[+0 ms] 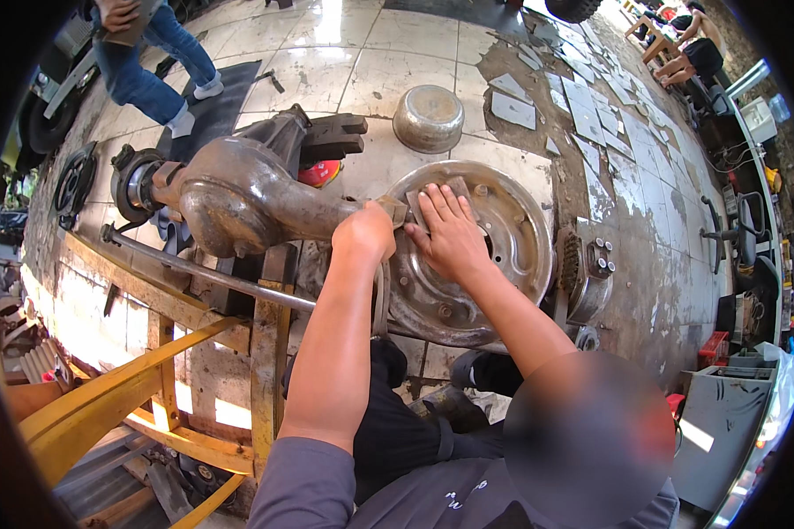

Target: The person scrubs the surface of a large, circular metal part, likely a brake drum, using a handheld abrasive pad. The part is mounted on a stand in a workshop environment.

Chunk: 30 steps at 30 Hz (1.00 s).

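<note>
A large rusty axle housing (238,189) with a bulging middle lies across the left of the head view. Its tube runs right to a round metal brake backing plate (525,225). My left hand (364,233) is closed in a fist at the tube's end, beside a brownish squarish piece (393,210); what its fingers hold is hidden. My right hand (450,229) lies flat on the plate's upper left part, fingers stretched out. Under its fingers is a brown, square-edged flat piece (459,188), which looks like sandpaper or a pad.
A dented metal basin (429,119) stands beyond the plate. A toothed hub part (587,278) sits at the right. A yellow frame (269,370) and a long metal rod (212,275) are at the left. Someone in jeans (154,70) stands at the far left; broken tiles (582,115) cover the far right floor.
</note>
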Available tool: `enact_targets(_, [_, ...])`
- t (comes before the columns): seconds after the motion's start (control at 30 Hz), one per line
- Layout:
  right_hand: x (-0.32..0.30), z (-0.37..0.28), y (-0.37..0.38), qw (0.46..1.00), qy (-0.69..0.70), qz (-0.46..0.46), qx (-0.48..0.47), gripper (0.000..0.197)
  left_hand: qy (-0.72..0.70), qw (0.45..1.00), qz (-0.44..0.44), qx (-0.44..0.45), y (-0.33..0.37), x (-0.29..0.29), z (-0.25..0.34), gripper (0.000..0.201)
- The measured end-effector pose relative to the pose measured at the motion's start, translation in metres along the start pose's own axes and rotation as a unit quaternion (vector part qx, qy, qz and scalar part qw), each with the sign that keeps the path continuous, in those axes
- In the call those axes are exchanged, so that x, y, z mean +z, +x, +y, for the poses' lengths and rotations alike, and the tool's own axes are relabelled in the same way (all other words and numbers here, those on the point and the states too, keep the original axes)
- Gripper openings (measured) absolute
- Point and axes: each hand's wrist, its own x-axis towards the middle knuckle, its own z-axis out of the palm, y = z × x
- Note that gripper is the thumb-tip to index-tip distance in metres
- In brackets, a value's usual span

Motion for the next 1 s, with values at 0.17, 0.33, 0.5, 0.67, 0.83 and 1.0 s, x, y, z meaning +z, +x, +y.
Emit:
enact_targets(0.17, [0.0, -0.003, -0.012, 1.0, 0.0, -0.005, -0.011, 0.069, 0.003, 1.0, 0.005, 0.002, -0.002, 0.0, -0.001, 0.058])
enact_targets(0.33, [-0.002, 0.006, -0.013, 1.0, 0.001, -0.006, -0.011, 0.069, -0.012, 1.0, -0.01, -0.006, -0.007, -0.005, 0.001, 0.06])
enact_targets(0.5, [-0.001, 0.005, -0.004, 1.0, -0.025, -0.003, 0.01, 0.07, 0.004, 1.0, 0.003, 0.009, -0.002, 0.0, -0.003, 0.059])
enact_targets(0.67, [-0.006, 0.003, -0.026, 0.999, -0.018, -0.01, 0.029, 0.069, -0.011, 1.0, -0.001, 0.003, -0.003, 0.0, -0.003, 0.058])
enact_targets(0.83, [-0.005, 0.009, -0.007, 0.997, -0.046, -0.004, 0.059, 0.07, -0.007, 1.0, -0.003, 0.006, -0.007, -0.005, 0.002, 0.058])
enact_targets(1.0, [-0.015, 0.0, -0.04, 0.998, -0.044, -0.027, 0.028, 0.075, -0.033, 0.999, -0.017, -0.005, 0.0, -0.002, -0.002, 0.057])
